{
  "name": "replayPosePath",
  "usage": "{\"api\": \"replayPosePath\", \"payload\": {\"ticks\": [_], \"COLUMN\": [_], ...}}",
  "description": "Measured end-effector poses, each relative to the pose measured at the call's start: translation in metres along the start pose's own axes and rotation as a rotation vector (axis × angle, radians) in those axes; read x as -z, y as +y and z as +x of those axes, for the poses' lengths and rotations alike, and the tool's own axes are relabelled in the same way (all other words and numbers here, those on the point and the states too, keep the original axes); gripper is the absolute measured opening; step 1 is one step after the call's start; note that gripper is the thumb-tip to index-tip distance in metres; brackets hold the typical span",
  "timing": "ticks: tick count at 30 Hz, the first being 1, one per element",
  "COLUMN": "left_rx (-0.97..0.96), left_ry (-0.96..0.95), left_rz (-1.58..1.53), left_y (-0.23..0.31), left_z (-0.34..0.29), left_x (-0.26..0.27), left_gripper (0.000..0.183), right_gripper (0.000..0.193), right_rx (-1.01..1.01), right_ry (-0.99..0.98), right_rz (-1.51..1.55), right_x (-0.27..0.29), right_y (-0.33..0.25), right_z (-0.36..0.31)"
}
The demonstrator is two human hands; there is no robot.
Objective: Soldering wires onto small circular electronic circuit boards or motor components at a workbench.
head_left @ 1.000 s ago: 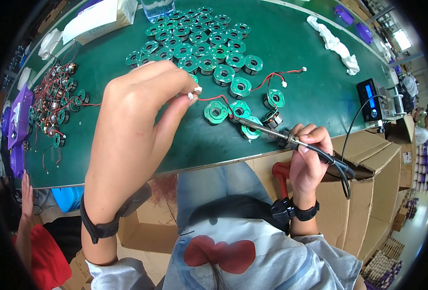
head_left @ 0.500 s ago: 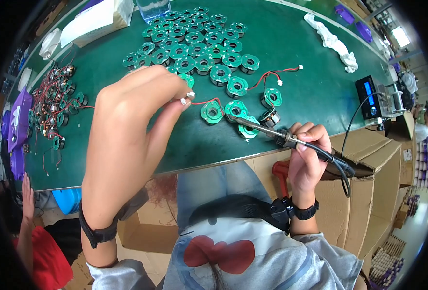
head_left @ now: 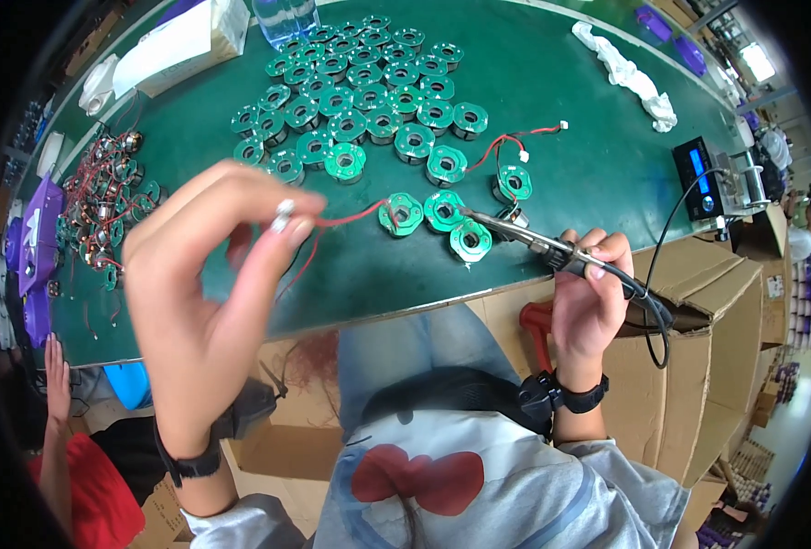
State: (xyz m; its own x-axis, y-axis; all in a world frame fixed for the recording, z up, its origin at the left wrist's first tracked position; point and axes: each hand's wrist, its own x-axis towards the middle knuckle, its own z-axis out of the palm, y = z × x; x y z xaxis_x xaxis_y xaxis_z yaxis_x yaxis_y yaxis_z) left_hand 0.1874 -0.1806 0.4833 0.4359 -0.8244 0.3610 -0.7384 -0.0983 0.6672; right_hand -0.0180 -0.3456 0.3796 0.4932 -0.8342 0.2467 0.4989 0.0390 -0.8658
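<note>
Green bench spans your view; carton below it at right. Motor grid, green boards up, sits upper middle of the bench; wired heap at far left. Your left hand is over the near left part of the bench, thumb and forefinger pinched together, other fingers curled. Your right hand, at the near edge, is closed pen-style on the iron, which points left. Station is at the right end. Three motors stand loose in front of you: left one, middle one, lower one. Iron tip is at the middle one's right edge; can't tell if touching. Red wire runs from the left one to your left hand. White plugs, blurry, are in that pinch.
</note>
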Motion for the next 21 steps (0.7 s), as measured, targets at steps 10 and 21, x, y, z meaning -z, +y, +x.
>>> {"api": "replayPosePath", "payload": {"ticks": [10,21], "left_rx": [0.507,0.753], "left_ry": [0.157,-0.001], "left_rz": [0.166,0.183], "left_y": [-0.019,-0.023], "left_z": [-0.168,-0.198], "left_x": [0.053,0.033], "left_gripper": [0.004,0.028], "right_gripper": [0.016,0.016], "right_rx": [-0.059,-0.01], "right_ry": [0.119,0.127], "right_rz": [0.225,0.229], "right_x": [0.03,0.039], "right_y": [-0.026,-0.039], "right_z": [-0.001,0.0]}}
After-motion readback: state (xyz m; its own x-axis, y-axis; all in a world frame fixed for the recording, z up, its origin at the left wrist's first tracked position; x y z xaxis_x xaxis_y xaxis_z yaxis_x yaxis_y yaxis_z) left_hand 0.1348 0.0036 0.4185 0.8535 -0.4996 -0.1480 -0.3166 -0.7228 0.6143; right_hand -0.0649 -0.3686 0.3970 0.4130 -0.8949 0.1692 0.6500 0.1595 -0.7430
